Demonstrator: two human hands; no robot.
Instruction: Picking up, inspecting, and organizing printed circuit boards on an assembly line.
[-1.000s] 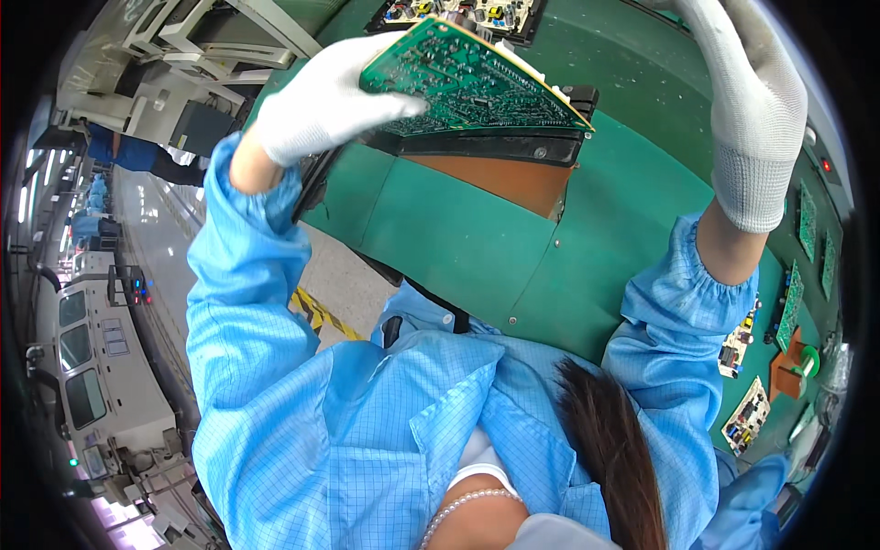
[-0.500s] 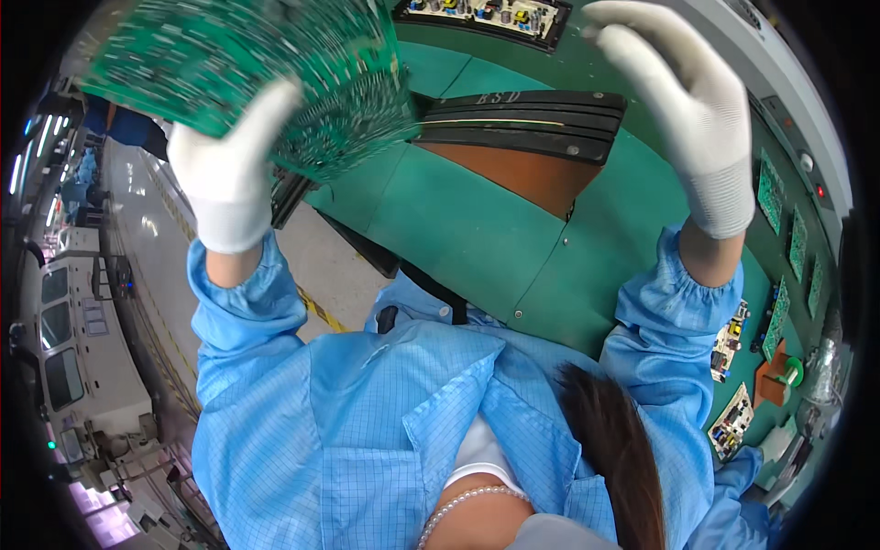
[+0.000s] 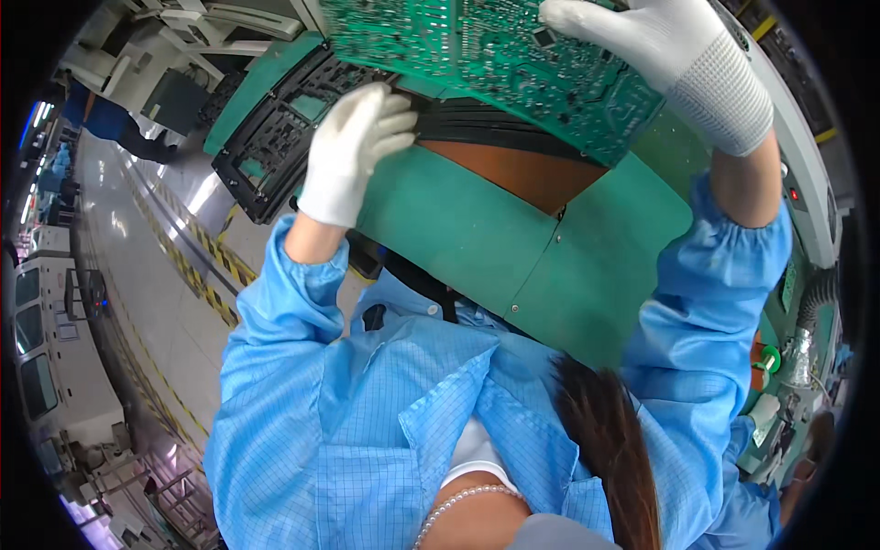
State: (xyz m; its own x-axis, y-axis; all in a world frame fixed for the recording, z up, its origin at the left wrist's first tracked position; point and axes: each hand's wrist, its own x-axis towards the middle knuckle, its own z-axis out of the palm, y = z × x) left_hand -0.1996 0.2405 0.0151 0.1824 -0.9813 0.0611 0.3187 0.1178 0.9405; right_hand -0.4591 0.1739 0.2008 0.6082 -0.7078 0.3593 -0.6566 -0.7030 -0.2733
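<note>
A large green circuit board (image 3: pixel 513 87), dotted with solder joints and small parts, is held up over the far side of the bench. My right hand (image 3: pixel 674 60), in a white glove, grips its right edge, the thumb lying across the face and the other fingers partly out of sight. To the left of the board, my white-gloved left hand (image 3: pixel 357 151) is raised, empty, with loosely bent fingers apart. Just left of that hand lies a black fixture (image 3: pixel 261 151) with many cutouts.
Below the board stands a black slotted rack with a brown side panel (image 3: pixel 509 170), partly covered. Green matting (image 3: pixel 440 238) covers the bench. On the left runs a floor with yellow-black striped tape (image 3: pixel 220 257). At the right are a green spool (image 3: pixel 770 357) and another person's blue sleeve (image 3: pixel 738 495).
The circuit board has passed from my left hand to my right and moved rightward. My left hand has let go. The view has shifted, bringing the black fixture into sight.
</note>
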